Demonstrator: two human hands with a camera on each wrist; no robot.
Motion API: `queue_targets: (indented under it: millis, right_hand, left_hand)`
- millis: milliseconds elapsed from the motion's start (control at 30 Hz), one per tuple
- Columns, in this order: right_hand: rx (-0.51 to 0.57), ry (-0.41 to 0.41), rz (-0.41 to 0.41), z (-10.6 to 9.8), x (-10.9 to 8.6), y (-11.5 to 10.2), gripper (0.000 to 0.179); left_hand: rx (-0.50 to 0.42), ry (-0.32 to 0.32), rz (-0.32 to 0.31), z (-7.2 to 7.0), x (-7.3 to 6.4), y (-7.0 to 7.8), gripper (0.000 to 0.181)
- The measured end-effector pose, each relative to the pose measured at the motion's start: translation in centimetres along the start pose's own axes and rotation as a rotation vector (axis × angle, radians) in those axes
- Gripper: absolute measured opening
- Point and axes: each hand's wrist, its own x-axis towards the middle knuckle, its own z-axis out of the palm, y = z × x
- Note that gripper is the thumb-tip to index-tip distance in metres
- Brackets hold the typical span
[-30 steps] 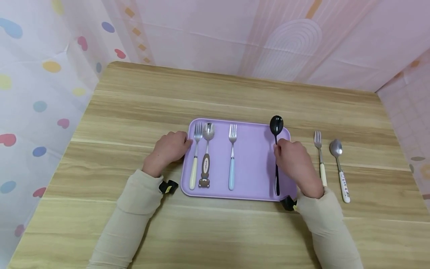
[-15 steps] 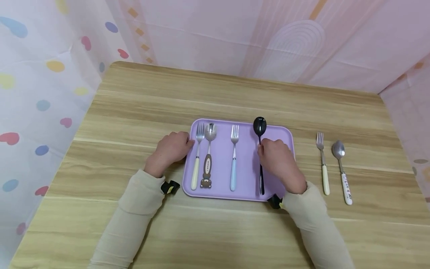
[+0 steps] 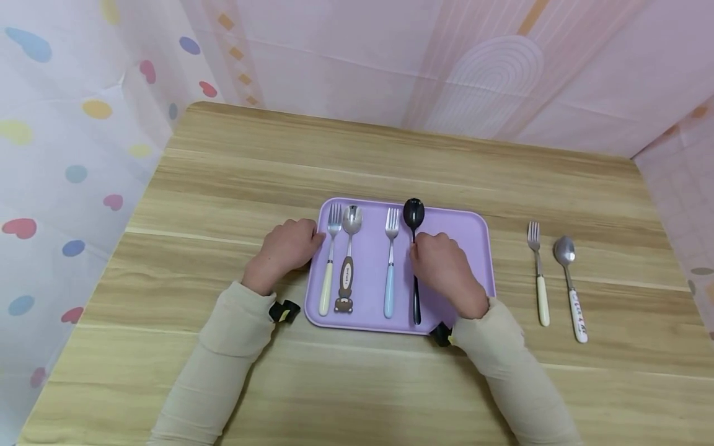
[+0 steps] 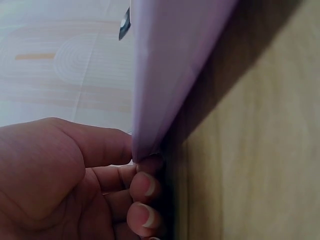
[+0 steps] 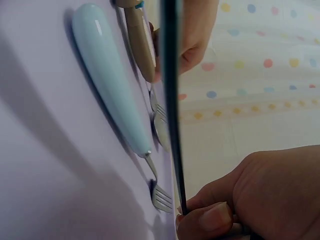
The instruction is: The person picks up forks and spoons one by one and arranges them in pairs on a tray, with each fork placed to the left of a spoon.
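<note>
A purple tray (image 3: 368, 291) lies on the table, its left rim pinched by my left hand (image 3: 290, 244); in the left wrist view the thumb (image 4: 107, 145) is at the rim with fingers curled beneath. My right hand (image 3: 443, 263) pinches the thin handle of a black spoon (image 3: 414, 214) over the tray, bowl pointing away from me. Just left of that spoon lies a blue-handled fork (image 3: 388, 288). Farther left on the tray are a spoon with a brown bear handle (image 3: 346, 279) and a cream-handled fork (image 3: 326, 288), side by side.
Right of the tray, another cream-handled fork (image 3: 541, 294) and a spoon with a patterned white handle (image 3: 577, 310) lie on the wooden table (image 3: 362, 390). Patterned curtains (image 3: 357, 62) hang behind the far table edge and at the sides.
My right hand has carried the black spoon leftward, from the tray's right end to beside the blue-handled fork. The left hand keeps its hold on the tray rim.
</note>
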Motion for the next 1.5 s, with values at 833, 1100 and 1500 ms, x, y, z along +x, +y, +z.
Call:
queue_targets:
  millis: [833,1100,1500]
  right_hand:
    - [-0.008,-0.028,0.012,1.2,0.5,-0.1,0.031]
    - [-0.004,-0.057,0.008,1.2,0.5,-0.1,0.034]
    - [-0.007,-0.082,0.021,1.2,0.6,-0.2,0.034]
  left_hand:
    - [0.025,0.017,0.005,0.0,0.1,0.0,0.030]
    - [0.048,0.035,0.013,0.1,0.0,0.0,0.029]
    - [0.037,0.026,0.010,0.0,-0.1,0.0,0.028]
